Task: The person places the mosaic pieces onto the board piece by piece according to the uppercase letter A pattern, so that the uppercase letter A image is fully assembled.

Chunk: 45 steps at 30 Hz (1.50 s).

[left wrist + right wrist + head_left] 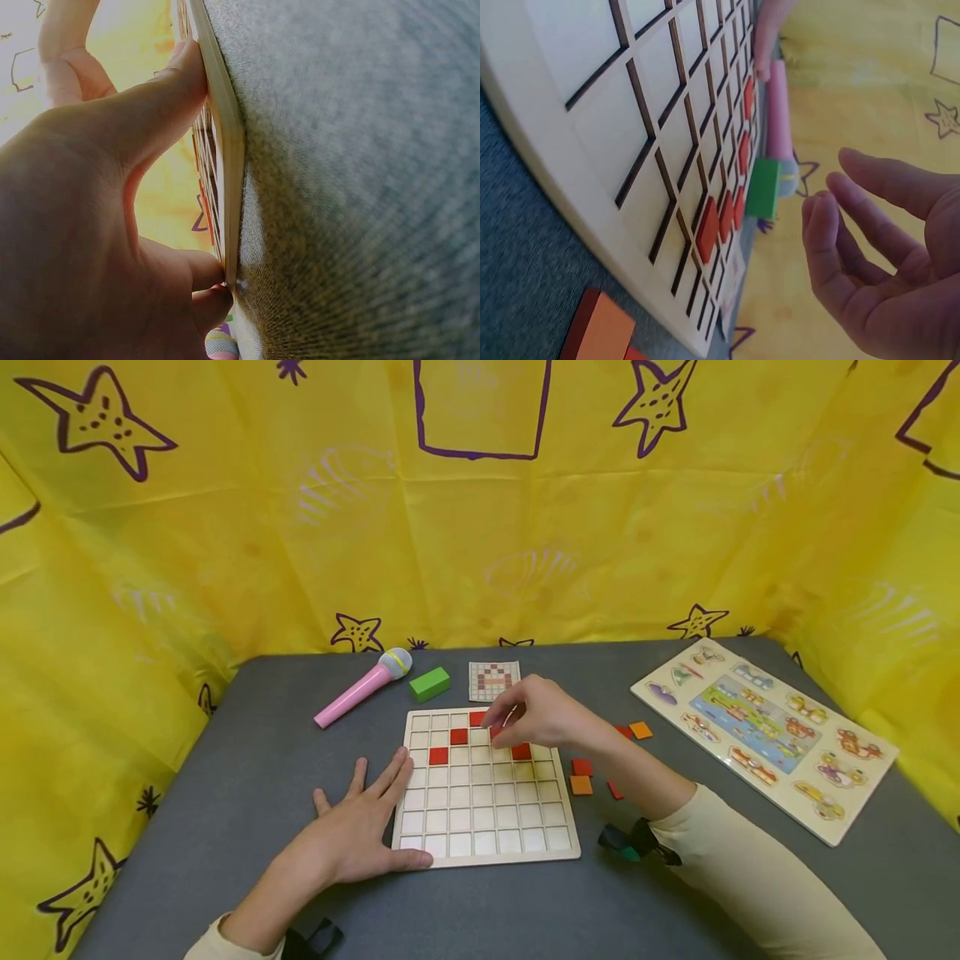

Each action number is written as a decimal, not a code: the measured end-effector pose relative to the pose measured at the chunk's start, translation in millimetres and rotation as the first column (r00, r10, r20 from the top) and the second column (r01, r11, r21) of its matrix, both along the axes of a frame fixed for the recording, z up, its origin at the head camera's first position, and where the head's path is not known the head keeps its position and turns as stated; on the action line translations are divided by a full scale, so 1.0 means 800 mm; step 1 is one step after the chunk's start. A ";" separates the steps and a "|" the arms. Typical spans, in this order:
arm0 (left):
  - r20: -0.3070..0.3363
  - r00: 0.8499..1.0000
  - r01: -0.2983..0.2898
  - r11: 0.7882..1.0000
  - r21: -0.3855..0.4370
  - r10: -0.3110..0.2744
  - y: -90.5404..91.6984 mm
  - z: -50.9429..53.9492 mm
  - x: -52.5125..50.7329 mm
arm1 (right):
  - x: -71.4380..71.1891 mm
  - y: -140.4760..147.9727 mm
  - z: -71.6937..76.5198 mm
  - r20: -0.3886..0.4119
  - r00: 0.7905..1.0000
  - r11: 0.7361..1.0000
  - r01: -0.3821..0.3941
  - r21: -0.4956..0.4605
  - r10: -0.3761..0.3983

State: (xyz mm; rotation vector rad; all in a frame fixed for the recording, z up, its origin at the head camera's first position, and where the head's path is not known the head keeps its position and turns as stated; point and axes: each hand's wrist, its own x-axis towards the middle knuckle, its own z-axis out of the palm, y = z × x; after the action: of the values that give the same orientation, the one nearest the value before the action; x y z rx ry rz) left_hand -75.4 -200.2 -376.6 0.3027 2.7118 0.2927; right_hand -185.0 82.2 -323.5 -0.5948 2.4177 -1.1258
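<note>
A light wooden grid board (pixel 487 818) lies on the table, with several red square tiles (pixel 438 756) set in cells toward its far side. My left hand (pixel 356 835) rests against the board's left edge, fingers spread and fairly straight, the thumb on the near left corner. Over the far part of the board hovers my right hand (pixel 536 714), partly covering the tiles there. In the right wrist view, the thumb and fingertips of this hand (pixel 885 247) are apart, with nothing between them. Beyond the board lies a small pattern card (pixel 487 681), partly hidden by the right hand.
Loose red tiles (pixel 582 767) and orange tiles (pixel 581 785) lie right of the board. A green block (pixel 430 684) and a pink toy microphone (pixel 360 693) lie behind it at the left. A wooden picture puzzle (pixel 832 827) occupies the right side. Yellow patterned cloth (pixel 450 552) surrounds the table.
</note>
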 end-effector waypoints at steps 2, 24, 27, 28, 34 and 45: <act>-0.008 1.000 -0.001 1.000 -0.003 0.001 -0.001 0.000 0.001 | 0.001 0.007 0.000 0.001 1.000 1.000 0.006 -0.006 -0.006; -0.030 1.000 0.004 1.000 -0.003 -0.005 -0.004 0.003 0.003 | 0.014 0.084 -0.015 -0.055 0.998 0.998 0.030 0.049 -0.027; -0.028 1.000 0.004 1.000 -0.006 -0.004 -0.003 0.003 0.003 | 0.017 0.092 -0.018 -0.047 0.998 0.997 0.037 0.065 -0.034; -0.026 1.000 0.004 1.000 -0.007 -0.004 -0.003 0.004 0.003 | 0.018 0.094 -0.019 -0.046 0.998 0.997 0.040 0.073 -0.036; -0.025 1.000 0.015 1.000 -0.005 -0.015 -0.002 0.006 0.005 | 0.023 0.105 -0.026 -0.044 0.998 0.993 0.044 0.105 -0.039; -0.032 0.999 0.027 1.000 -0.004 -0.027 0.002 0.004 0.004 | 0.026 0.124 -0.043 -0.070 0.997 0.988 0.054 0.142 -0.044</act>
State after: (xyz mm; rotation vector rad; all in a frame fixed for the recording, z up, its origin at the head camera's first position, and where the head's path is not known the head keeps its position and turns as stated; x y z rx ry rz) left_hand -71.9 -198.9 -373.5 0.3453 2.7372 0.2775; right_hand -164.6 181.6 -357.7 -0.5372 2.5571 -0.9543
